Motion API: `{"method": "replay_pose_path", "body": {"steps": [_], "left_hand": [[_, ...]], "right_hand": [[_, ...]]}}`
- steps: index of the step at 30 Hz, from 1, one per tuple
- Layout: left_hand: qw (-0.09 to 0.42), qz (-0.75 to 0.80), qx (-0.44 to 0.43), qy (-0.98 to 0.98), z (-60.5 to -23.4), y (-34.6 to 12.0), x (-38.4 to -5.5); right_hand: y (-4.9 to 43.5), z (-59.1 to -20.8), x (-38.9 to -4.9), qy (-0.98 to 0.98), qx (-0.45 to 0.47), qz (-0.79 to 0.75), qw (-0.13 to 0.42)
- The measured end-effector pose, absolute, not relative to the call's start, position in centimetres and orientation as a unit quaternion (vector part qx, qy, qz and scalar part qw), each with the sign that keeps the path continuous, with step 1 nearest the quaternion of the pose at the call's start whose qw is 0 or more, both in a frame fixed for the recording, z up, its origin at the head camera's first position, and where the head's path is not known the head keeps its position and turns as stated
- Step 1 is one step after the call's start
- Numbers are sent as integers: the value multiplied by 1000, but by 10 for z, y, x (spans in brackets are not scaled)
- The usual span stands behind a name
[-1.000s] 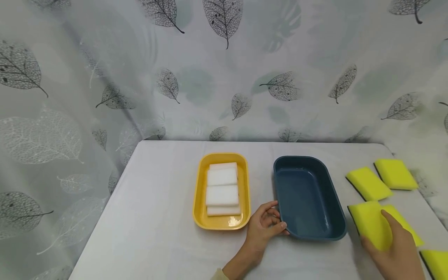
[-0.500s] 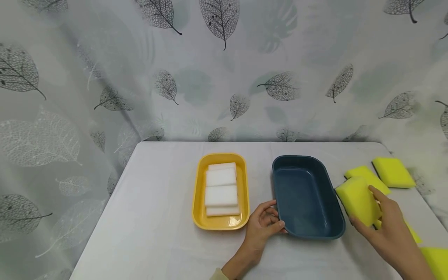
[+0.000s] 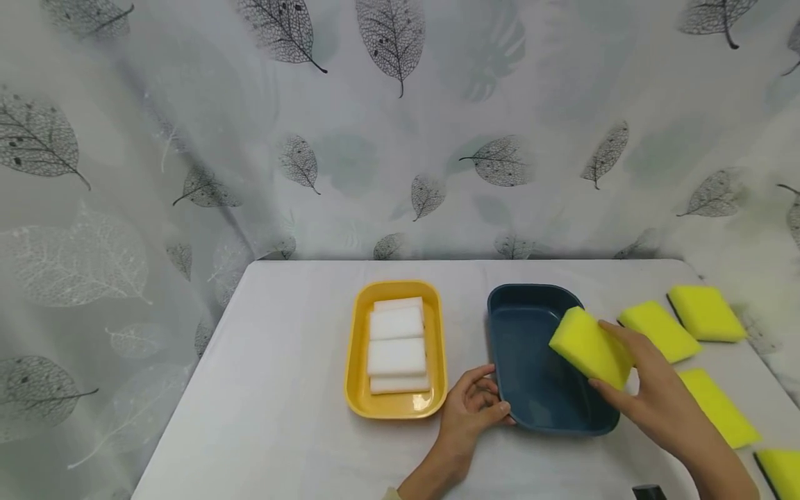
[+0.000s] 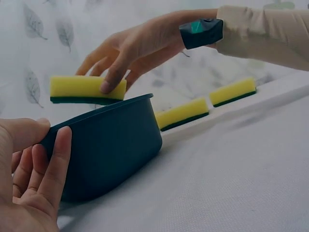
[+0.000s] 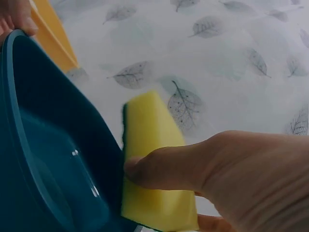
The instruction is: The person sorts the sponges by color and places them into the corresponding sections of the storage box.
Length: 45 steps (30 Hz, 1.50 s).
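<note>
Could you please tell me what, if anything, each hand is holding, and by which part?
The right hand grips a yellow sponge by two opposite sides; the left hand holds the blue tray by its rim and wall, around the near left corner.

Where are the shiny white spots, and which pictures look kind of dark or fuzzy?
Head view: brightest, with glare inside the yellow rounded plastic tray; left wrist view: dimmer, the grey leaf-print curtain looking soft; right wrist view: also dim, with small white glints inside the dark-blue rounded plastic tray.
</note>
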<state>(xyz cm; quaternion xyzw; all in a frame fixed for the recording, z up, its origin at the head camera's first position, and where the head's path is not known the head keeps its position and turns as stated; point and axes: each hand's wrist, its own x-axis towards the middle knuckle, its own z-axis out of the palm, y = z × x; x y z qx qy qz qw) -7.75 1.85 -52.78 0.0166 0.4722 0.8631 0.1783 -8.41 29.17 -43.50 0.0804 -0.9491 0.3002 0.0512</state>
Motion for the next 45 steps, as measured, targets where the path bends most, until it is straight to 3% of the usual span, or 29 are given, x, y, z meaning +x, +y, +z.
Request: {"method": "replay_pose_path", "body": {"steps": [4, 10, 14, 26, 32, 45], "left_hand": [[175, 862, 23, 476, -528, 17, -77], [163, 852, 30, 496, -526, 16, -81], [161, 856, 28, 491, -527, 17, -82], [170, 858, 30, 484, -527, 21, -79], [170, 856, 31, 488, -528, 21, -81], [171, 852, 6, 495, -525, 22, -77]], "right_hand": [[290, -440, -90, -942, 144, 297, 66], [281, -433, -98, -939, 170, 299, -7], [275, -430, -103, -941, 192, 277, -27], [263, -445, -104, -940, 185, 278, -67], [255, -451, -103, -940, 172, 274, -113], [249, -456, -104, -931, 207, 262, -147]]}}
